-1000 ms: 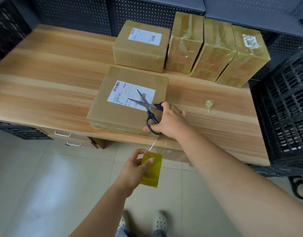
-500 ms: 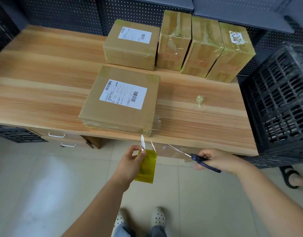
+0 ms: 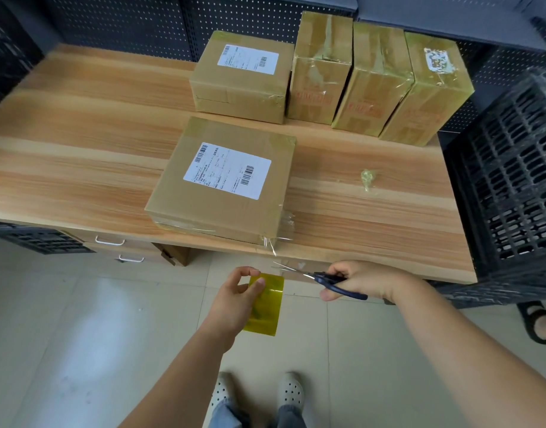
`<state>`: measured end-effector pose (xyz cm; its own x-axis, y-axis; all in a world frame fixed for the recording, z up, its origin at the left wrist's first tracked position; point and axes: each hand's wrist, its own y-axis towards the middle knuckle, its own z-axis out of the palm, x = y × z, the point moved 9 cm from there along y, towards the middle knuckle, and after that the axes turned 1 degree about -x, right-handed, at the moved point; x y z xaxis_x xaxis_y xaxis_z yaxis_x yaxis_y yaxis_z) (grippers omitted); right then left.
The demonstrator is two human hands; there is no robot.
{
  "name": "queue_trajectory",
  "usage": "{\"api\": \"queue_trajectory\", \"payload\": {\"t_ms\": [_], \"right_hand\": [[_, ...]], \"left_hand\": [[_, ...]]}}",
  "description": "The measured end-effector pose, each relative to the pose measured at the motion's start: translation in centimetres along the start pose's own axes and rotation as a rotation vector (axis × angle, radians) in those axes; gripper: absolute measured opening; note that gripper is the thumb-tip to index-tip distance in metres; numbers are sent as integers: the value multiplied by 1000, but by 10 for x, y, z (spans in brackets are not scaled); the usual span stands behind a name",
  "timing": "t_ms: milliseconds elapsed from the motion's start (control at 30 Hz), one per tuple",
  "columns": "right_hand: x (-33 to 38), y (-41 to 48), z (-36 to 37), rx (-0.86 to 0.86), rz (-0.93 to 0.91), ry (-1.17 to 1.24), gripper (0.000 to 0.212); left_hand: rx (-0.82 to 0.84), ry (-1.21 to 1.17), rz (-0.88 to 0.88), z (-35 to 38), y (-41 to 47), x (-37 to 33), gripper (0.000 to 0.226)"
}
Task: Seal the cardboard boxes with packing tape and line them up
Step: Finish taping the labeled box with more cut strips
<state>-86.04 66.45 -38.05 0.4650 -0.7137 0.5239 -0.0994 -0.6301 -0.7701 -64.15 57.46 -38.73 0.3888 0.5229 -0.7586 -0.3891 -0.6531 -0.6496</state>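
The left hand pinches the yellow tape roll below the surface edge and partly hides it. The right hand grips the scissors, whose handles are mostly concealed. The labelled box sits at the near edge. Clear tape at its right corner is hard to trace. The surface continues well to the left of the box, and a black crate borders the right end.
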Motion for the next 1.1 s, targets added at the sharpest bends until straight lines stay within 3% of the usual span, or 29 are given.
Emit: {"api": "queue_trajectory", "payload": {"t_ms": [433,867,1100], "right_hand": [[15,9,15,-21,-9,-44,70],[20,0,7,-107,23,-9,36],[16,1,7,-113,20,2,46]], "left_hand": [[-18,11,18,-2,-3,0,4],[-126,60,18,-10,-2,-3,17],[-147,76,13,-15,-3,-4,16]]}}
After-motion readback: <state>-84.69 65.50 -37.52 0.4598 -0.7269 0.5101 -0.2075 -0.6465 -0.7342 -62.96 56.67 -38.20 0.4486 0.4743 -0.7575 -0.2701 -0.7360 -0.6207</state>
